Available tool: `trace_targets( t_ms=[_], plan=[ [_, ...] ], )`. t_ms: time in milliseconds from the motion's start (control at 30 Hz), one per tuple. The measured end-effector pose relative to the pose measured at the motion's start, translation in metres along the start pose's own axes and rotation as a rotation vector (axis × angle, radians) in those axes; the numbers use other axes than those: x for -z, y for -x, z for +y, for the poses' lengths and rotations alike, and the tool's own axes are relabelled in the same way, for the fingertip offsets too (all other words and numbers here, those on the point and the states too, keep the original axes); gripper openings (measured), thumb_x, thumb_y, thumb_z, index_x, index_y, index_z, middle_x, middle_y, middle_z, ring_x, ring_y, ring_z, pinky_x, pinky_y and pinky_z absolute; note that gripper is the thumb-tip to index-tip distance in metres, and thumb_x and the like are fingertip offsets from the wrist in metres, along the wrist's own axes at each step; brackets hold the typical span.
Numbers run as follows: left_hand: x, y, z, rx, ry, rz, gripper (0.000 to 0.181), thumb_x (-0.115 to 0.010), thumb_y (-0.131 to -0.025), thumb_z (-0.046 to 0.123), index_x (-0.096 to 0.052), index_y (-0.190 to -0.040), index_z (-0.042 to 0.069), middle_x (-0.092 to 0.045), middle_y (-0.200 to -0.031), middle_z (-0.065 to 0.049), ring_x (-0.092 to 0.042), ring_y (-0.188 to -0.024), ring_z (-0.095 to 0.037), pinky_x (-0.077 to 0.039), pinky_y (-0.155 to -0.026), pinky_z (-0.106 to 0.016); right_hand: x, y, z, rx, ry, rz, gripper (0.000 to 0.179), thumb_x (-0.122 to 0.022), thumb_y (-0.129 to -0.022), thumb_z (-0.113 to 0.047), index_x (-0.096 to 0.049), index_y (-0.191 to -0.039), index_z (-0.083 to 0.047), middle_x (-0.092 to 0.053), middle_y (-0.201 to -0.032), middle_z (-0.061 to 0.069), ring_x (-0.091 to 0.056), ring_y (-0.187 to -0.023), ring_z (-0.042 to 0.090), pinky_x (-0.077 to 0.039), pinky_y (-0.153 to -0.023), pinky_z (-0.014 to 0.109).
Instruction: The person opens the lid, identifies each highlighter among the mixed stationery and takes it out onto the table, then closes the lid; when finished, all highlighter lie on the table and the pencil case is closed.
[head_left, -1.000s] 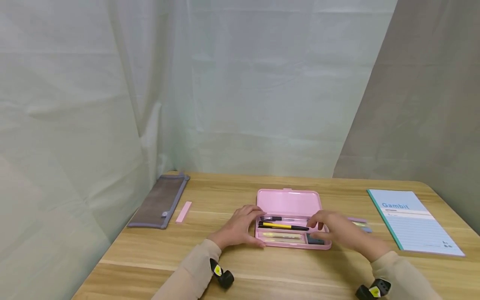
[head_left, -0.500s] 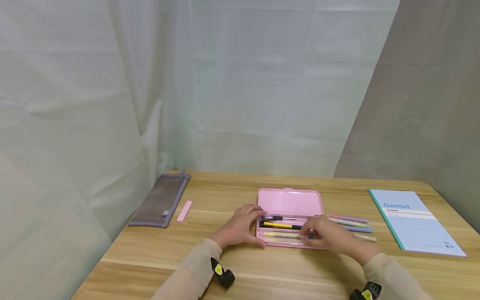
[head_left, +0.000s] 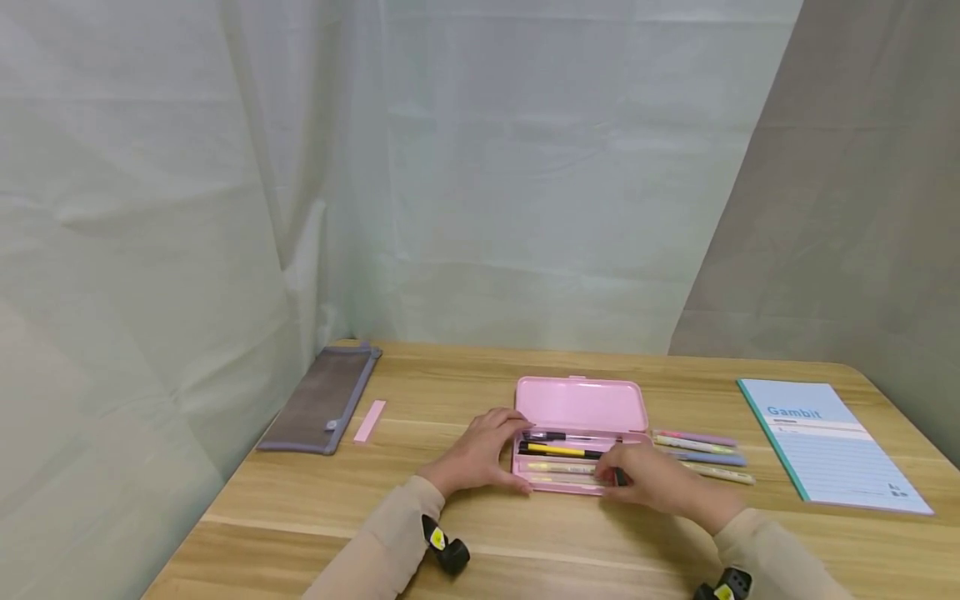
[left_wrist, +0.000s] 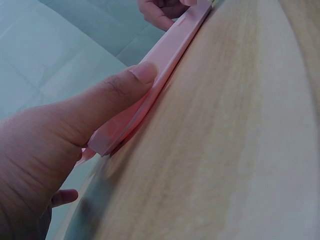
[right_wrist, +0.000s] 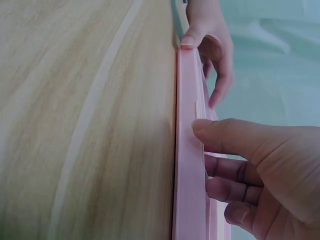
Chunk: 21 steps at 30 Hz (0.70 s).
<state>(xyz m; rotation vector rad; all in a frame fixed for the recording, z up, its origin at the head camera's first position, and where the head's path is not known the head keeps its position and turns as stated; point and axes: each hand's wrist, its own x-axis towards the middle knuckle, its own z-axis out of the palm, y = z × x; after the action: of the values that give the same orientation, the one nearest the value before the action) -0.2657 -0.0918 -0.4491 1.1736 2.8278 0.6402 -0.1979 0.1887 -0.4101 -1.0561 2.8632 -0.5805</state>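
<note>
An open pink pencil case (head_left: 581, 404) lies on the table, its lid tipped back. Inside are a black-capped clear pen (head_left: 551, 436), a yellow-and-black pen (head_left: 558, 451) and pale yellow pens (head_left: 558, 468) in the front compartment. My left hand (head_left: 480, 454) grips the case's left end, thumb on the front wall. My right hand (head_left: 648, 479) is over the front right compartment. In the right wrist view its thumb lies at the front wall while bent fingers reach inside. A dark block (head_left: 621, 477) shows between thumb and fingers, mostly covered; I cannot tell whether they hold it.
Several pastel pens (head_left: 701, 452) lie just right of the case. Farther right is a notepad marked Gambit (head_left: 832, 442). At the left are a grey mesh pouch (head_left: 318, 400) and a small pink strip (head_left: 370, 421). Curtains hang behind the table (head_left: 450, 367).
My right hand has shifted left and toward the case's front edge, covering most of the dark block and uncovering the pens on the right. My left hand stays at the case's left end.
</note>
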Motion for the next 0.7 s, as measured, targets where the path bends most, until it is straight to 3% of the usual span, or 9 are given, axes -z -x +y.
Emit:
trace_targets(
  t_ms=[367, 700],
  plan=[
    [-0.0010, -0.0003, -0.0013, -0.003, -0.003, 0.003, 0.091, -0.078, -0.065, 0.062, -0.047, -0.140, 0.020, -0.044, -0.144, 0.001, -0.036, -0.138, -0.019, -0.030, -0.116, -0.044, -0.0045, -0.0022, 0.0003, 0.032, 0.082, 0.034, 0.010, -0.076, -0.079, -0.014, -0.071, -0.087, -0.012, -0.059, -0.079, -0.009, -0.049, -0.072, -0.001, -0.046, -0.063, 0.018],
    [-0.0001, 0.0002, 0.0000, 0.004, 0.001, -0.006, 0.091, -0.078, -0.066, 0.062, -0.048, -0.140, 0.020, -0.044, -0.144, 0.001, -0.036, -0.138, -0.020, -0.029, -0.117, -0.043, -0.0027, -0.0031, -0.0014, 0.010, 0.030, 0.034, 0.017, -0.076, -0.077, -0.009, -0.061, -0.082, -0.014, -0.055, -0.076, -0.010, -0.047, -0.071, 0.000, -0.043, -0.061, 0.018]
  ],
)
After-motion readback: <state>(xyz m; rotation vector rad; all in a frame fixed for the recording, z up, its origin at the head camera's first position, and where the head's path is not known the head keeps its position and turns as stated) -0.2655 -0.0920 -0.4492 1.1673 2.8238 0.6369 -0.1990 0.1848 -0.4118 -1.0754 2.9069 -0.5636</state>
